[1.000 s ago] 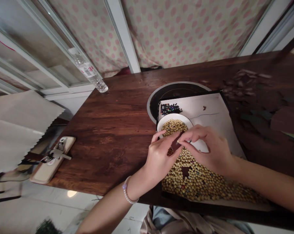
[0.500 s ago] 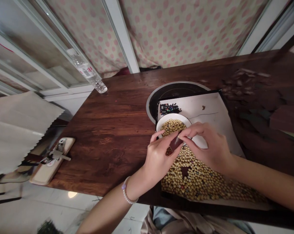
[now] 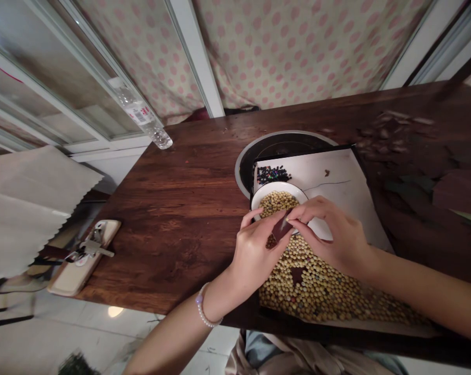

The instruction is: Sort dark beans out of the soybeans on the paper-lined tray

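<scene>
The dark brown piece (image 3: 281, 229) sat between both hands, just above the soybeans and beside the rim of a white bowl (image 3: 277, 190) full of soybeans. The right hand (image 3: 334, 234) had its fingers (image 3: 303, 208) pressed together, pinching the piece's upper end. The left hand (image 3: 254, 263), wearing a pearl bead bracelet (image 3: 202, 306), lay against its lower end with the fingers (image 3: 251, 217) spread; whether they gripped it, I could not tell. The bowl tilted on a white tray (image 3: 329, 177), with soybeans (image 3: 317, 291) spread across it and a small heap of black beans (image 3: 273, 175) beyond the bowl. A star-shaped dark piece (image 3: 296, 275) lay among the soybeans. The tray rested over a round black hob (image 3: 276, 143) set in the wooden worktop (image 3: 180, 234).
</scene>
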Demonstrator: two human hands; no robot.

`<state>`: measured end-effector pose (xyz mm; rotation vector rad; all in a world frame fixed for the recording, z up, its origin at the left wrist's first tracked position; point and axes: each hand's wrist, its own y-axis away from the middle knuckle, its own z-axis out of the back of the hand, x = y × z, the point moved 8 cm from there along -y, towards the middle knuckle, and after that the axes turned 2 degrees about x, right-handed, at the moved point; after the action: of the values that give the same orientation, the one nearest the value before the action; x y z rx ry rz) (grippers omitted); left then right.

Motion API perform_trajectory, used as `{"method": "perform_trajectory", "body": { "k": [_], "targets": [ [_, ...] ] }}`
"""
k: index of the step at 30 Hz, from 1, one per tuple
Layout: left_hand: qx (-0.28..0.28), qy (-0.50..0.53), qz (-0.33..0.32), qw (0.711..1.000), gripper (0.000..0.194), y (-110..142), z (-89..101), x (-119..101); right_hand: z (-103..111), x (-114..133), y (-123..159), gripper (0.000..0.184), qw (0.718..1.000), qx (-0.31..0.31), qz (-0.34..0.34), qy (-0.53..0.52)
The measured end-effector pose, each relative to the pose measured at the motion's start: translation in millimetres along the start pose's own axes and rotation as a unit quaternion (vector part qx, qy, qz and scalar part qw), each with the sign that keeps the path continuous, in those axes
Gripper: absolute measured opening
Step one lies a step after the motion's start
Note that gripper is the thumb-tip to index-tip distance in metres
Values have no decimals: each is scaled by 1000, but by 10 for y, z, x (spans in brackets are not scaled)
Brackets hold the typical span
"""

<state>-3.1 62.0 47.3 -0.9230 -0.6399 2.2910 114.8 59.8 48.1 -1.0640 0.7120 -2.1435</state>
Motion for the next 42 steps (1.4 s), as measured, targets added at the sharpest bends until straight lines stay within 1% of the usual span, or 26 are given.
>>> {"method": "perform_trajectory", "body": {
  "k": [5, 9, 14, 20, 26, 29, 32, 36, 42],
  "targets": [
    [-1, -4, -13, 1000, 29, 4, -4, -8, -21, 42, 6, 21, 1000, 12, 8, 5],
    [5, 4, -21, 1000, 28, 15, -25, -6, 5, 42, 10, 23, 1000, 0, 1, 13],
    [9, 12, -22, 1000, 28, 16, -26, -10, 16, -2, 16, 23, 1000, -4, -17, -6],
    [7, 15, -24, 1000, 29, 16, -16, -15, 19, 10, 3, 25, 1000, -9, -16, -4],
    [4, 12, -24, 1000, 28, 15, -5, -17, 17, -34, -6, 22, 998, -19, -54, -13],
    [5, 4, -25, 1000, 28, 16, -2, -22, 7, -14, 2, 23, 999, -7, -43, -20],
    [6, 3, -26, 1000, 27, 17, -3, -25, 4, 10, 18, 25, 1000, 3, -30, -4],
    [8, 4, -28, 1000, 27, 18, -6, -25, 21, 25, 33, 24, 1000, -10, -20, 7],
    [10, 8, -17, 1000, 29, 15, -13, -15, 10, 25, 32, 26, 1000, -10, -24, 9]
  ]
}}
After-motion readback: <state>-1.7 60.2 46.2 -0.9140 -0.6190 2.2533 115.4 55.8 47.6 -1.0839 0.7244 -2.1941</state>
